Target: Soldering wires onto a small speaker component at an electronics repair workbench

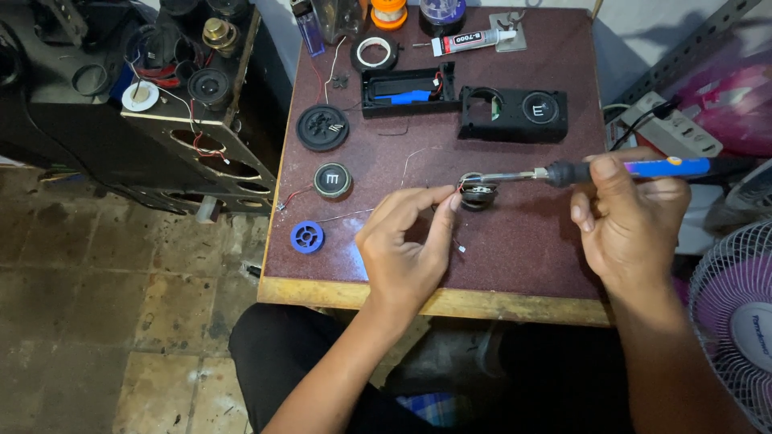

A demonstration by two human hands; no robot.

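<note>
We see right hand [631, 213] at frame right, grip closed round blue-handled soldering iron [611, 170], tip on small round speaker [478, 194] at centre of maroon surface [523, 249]. Left hand [406, 241], grip narrow, pinches thin wire [457, 193] beside speaker; wire end hard to make out. Solder joint hidden under tip. Fan [736, 321] cut off at lower right edge.

From my remote feed, both forearms were bare, no sleeves, no rings or watch on the left hand [402, 257] or right hand [631, 221]. Below the table [450, 304] edge, dark black trousers showed.
</note>
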